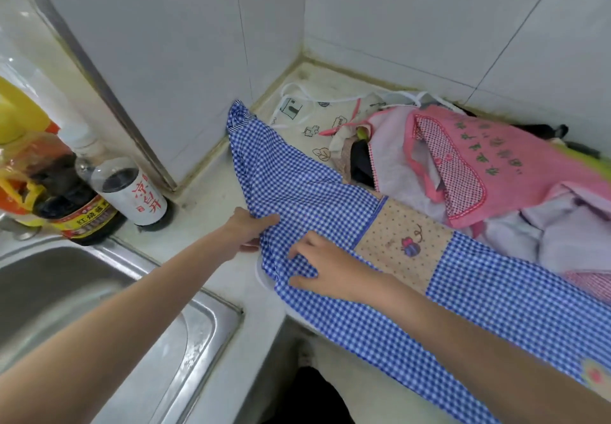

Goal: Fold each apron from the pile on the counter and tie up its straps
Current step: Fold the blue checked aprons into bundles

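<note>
Blue apron (330, 192) spread on worktop (211, 225). Left hand (248, 230) gripping its edge; right hand (325, 270) flat on cloth, fingers spread.

To my left sits a steel sink (109, 294). Behind it stand a dark sauce bottle (71, 207), a white-labelled bottle (132, 192) and a yellow oil bottle (20, 116). Grey wall tiles (185, 43) rise behind.
</note>
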`<state>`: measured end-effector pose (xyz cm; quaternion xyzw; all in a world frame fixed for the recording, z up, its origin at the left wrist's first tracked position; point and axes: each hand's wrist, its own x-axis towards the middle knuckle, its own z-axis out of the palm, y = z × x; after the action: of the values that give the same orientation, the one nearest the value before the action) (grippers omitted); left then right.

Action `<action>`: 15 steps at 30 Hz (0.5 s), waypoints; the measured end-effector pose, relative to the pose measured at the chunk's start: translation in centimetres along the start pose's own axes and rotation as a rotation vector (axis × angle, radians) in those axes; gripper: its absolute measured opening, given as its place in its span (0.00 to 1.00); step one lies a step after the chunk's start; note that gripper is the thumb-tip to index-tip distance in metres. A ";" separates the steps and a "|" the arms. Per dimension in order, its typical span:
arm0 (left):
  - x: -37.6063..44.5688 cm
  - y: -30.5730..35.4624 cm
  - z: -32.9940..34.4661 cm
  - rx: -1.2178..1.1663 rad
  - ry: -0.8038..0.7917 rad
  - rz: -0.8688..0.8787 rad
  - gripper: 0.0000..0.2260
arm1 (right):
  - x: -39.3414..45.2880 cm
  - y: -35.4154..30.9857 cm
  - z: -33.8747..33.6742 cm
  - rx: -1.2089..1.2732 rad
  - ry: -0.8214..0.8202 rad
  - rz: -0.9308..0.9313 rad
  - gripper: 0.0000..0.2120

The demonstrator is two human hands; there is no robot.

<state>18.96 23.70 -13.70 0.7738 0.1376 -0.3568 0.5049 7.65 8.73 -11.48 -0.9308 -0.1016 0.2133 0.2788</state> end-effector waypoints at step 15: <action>-5.6 -4.4 3.0 0.292 0.031 0.359 0.09 | -4.2 0.6 8.3 -0.231 0.165 0.226 0.25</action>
<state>11.20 23.86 -13.53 0.8562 -0.0474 -0.2656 0.4407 0.25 10.91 -16.61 -0.9765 0.0030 0.1531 0.1516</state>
